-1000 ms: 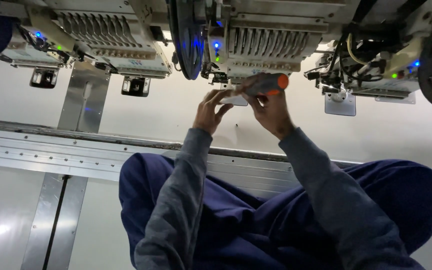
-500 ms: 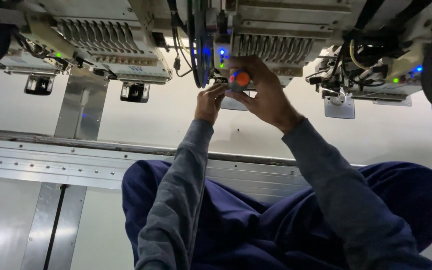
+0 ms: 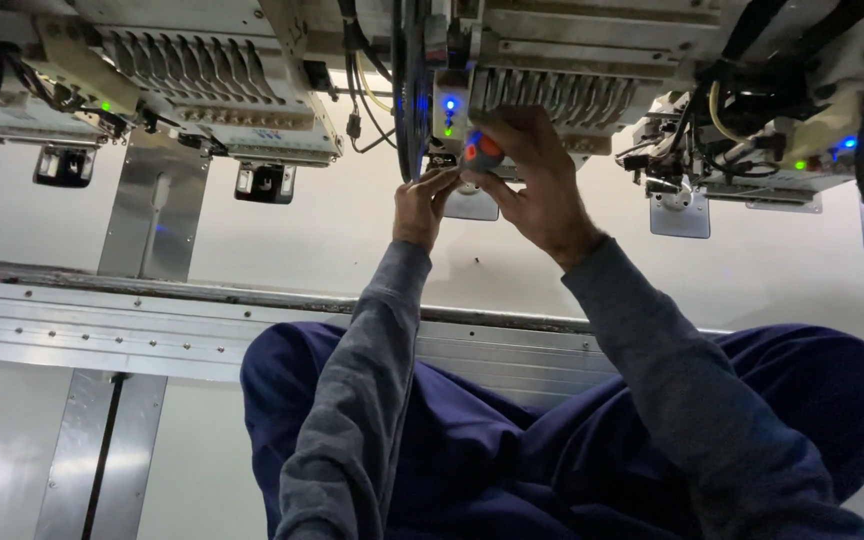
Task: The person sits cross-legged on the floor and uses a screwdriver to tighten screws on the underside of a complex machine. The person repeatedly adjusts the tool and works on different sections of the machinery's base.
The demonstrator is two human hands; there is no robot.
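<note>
My right hand (image 3: 532, 180) is raised to the underside of a multi-needle embroidery machine head (image 3: 552, 70) and grips a screwdriver with an orange and grey handle (image 3: 482, 150), its tip pointing into the machine. My left hand (image 3: 420, 205) reaches up beside it, fingertips touching a small part just below the head; whether it holds anything is hidden. Both arms wear grey sleeves. My knees in dark blue trousers (image 3: 472, 440) fill the lower part of the view.
Another machine head (image 3: 202, 80) stands to the left and a third (image 3: 752, 140) to the right, with green and blue lights. A white table surface (image 3: 282, 250) and a metal rail (image 3: 152, 320) run across; cables (image 3: 372, 80) hang between heads.
The screwdriver has swung from lying sideways to pointing into the machine. Both hands have moved up closer to the head's underside.
</note>
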